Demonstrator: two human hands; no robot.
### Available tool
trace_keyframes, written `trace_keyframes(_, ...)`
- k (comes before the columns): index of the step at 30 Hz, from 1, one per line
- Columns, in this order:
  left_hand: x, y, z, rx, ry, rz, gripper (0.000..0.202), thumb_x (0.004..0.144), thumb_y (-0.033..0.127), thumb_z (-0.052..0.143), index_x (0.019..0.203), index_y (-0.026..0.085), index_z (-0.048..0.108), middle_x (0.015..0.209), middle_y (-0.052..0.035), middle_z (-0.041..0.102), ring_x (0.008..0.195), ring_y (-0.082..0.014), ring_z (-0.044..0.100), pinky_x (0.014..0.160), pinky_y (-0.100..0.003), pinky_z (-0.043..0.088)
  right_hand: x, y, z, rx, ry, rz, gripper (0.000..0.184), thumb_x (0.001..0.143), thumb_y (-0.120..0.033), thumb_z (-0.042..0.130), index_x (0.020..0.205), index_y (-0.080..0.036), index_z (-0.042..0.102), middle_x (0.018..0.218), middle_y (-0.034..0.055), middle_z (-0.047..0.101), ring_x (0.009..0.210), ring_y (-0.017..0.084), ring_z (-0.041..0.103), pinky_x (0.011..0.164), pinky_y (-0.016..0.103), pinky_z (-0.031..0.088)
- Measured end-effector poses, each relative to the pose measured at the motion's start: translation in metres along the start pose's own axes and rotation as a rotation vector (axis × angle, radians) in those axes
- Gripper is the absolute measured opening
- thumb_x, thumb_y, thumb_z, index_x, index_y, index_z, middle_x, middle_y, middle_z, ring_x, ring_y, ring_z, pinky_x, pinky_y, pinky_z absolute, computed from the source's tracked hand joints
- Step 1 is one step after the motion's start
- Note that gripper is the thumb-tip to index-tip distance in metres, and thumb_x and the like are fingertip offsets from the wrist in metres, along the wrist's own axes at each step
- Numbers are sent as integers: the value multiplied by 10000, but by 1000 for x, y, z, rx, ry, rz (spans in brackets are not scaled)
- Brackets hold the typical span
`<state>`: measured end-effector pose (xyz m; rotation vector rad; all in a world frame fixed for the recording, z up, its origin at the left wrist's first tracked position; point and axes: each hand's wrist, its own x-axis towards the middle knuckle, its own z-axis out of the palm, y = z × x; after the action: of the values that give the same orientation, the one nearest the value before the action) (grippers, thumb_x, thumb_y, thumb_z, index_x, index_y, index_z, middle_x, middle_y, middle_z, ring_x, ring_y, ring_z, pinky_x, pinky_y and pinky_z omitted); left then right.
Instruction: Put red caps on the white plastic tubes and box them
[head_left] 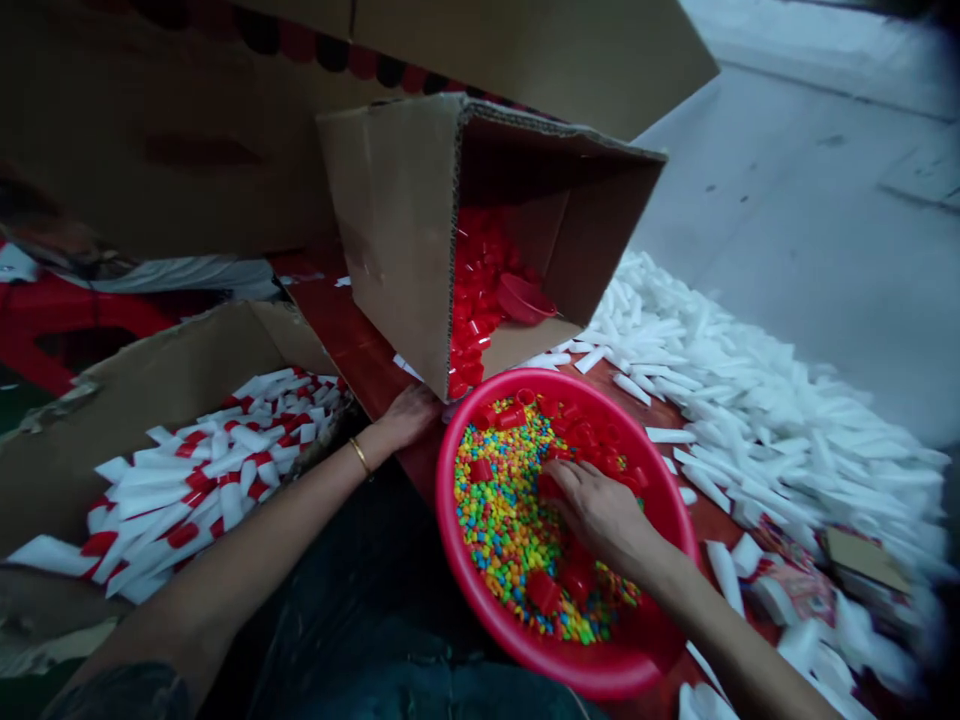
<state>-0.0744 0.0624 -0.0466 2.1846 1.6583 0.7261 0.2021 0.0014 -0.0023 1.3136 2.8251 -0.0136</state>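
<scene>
My right hand (600, 505) reaches into a pink-red plastic basin (491, 640). Its fingers are closed around a red plastic cap (551, 487), partly hidden by the hand. Small multicoloured candy-like pieces (510, 520) fill the basin, and loose red caps (544, 590) lie on top of them. At the table edge, my left hand (411, 415) lies flat beside the lower corner of a tipped cardboard box (405, 240); its fingertips are dim. Inside that box are a heap of red caps (476, 290) and a small red bowl (527, 300).
White tubes (720, 390) are piled along the right of the red-brown table (337, 340). On the left, an open carton (172, 365) holds white tubes with red caps (217, 470). A larger cardboard box (525, 50) stands behind, and a red stool (97, 320) is at far left.
</scene>
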Motion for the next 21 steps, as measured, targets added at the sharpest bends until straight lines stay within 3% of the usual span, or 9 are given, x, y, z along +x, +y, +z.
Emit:
trace_keyframes(3, 1, -1, -1, -3, -69, 130, 287, 851, 156, 357, 662, 104, 567, 1070, -5, 637, 1129, -163, 518, 985, -290, 360, 12, -8, -3, -60, -83, -52, 270, 843, -94, 431, 1053, -153, 589, 992, 148, 606, 857, 258, 560, 603, 331, 465)
trace_keyframes(6, -4, -5, 8, 24, -65, 139, 241, 862, 151, 371, 789, 118, 598, 1067, -37, 637, 1119, -195, 524, 986, -353, 368, 20, -14, -1, 3, -172, -109, 318, 809, -37, 422, 1054, -154, 588, 1000, 129, 587, 845, 229, 552, 618, 311, 453)
trace_keyframes(10, -18, -17, 20, 26, 5, 90, 252, 880, 165, 361, 992, 139, 586, 1018, -35, 642, 1067, -195, 552, 973, -359, 386, 17, -9, 0, 400, -180, -66, 385, 749, -29, 483, 1097, -170, 567, 1048, 82, 584, 884, 182, 567, 717, 282, 450)
trace_keyframes(14, -40, -23, 14, -42, 164, -4, 260, 882, 301, 418, 1058, 130, 504, 1058, -80, 624, 993, -198, 588, 891, -323, 462, 4, 1, 0, 815, -48, 166, 286, 796, -232, 581, 1076, -182, 555, 974, 54, 588, 722, 146, 543, 643, 280, 443)
trace_keyframes(18, -59, 6, -15, -296, 370, -160, 216, 869, 364, 443, 981, 186, 493, 971, -59, 641, 914, -188, 600, 857, -335, 476, -3, 5, -1, 1207, 0, 345, 345, 749, -354, 631, 1023, -190, 502, 803, 1, 541, 568, 101, 440, 523, 240, 382)
trace_keyframes(21, -60, 48, -36, -386, 267, -56, 205, 836, 378, 509, 953, 211, 531, 908, -19, 640, 836, -169, 603, 802, -296, 485, -4, 2, -3, 1373, 54, 336, 350, 713, -368, 656, 973, -205, 488, 766, -21, 501, 592, 102, 443, 534, 233, 380)
